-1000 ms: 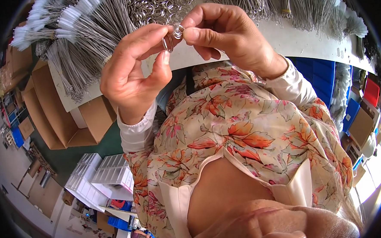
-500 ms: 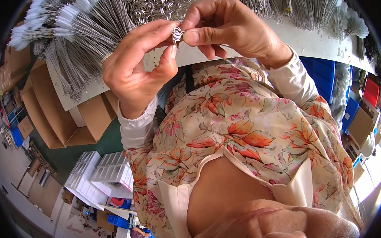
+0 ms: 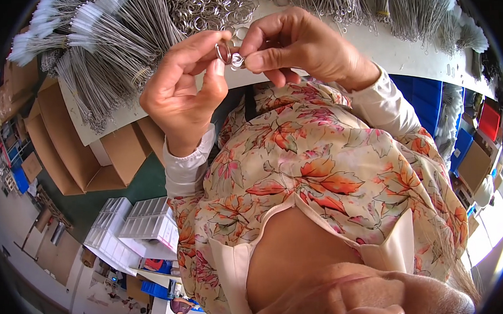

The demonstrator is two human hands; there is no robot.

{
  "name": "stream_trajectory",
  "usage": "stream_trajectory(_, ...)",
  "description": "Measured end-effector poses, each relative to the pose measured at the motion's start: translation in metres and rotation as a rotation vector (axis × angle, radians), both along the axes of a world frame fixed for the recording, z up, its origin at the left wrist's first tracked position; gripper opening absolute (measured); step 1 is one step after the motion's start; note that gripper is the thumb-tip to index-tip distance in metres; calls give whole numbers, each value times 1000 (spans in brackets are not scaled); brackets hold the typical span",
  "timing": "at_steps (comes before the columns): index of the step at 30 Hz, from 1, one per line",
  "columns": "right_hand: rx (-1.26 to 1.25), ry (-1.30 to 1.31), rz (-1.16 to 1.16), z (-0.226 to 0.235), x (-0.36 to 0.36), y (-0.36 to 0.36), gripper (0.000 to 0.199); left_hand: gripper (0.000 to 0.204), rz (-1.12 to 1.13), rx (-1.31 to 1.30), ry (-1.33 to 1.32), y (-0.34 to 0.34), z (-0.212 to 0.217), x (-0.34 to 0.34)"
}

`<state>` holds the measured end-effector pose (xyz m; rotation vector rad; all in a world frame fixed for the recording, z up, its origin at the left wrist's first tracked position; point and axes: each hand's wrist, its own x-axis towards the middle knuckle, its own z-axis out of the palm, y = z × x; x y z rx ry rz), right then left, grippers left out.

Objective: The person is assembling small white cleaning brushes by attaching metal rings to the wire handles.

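Above the near edge of the tabletop (image 3: 423,67), the two hands of the person are just beside each other, with a narrow gap between their fingertips. The left hand (image 3: 183,98) pinches a metal ring (image 3: 219,53) between thumb and index finger, and the ring stands nearly upright there. The right hand (image 3: 308,49) is closed with its fingertips on some small loops (image 3: 237,61), which are at the right side of the ring. Whether the loops are threaded on it, one cannot tell, because they are too small in the view.

The main danger seems to be a slip. The left grasp is only two fingertips on thin metal, so a sideways push from the right could turn the ring or make it fall. If the right pinch becomes loose, the loops may scatter. On the far side lies a pile (image 3: 212,8) of similar rings, and a dropped one could be lost among them. The left bundles (image 3: 137,35) of wire lie near the left hand; a wide swing of the wrist could catch and drag them. The right bundles (image 3: 369,6) lie beyond the right hand.
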<state>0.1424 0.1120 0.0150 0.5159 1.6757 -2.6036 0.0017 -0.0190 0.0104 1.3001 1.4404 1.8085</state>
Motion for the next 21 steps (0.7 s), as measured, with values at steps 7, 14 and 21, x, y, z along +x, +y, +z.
stream_trajectory(7, -55, 94, -174, 6, 1, -9, 18, 30, 88, -12, 271, 1, 5, 2)
stream_trajectory(14, 124, 58, -178, 7, -3, -10, 16, 27, 108, 36, 440, 7, 3, -6)
stream_trajectory(21, 87, -77, 64, 25, -8, 16, 18, 28, 31, 17, 212, 4, 2, -8)
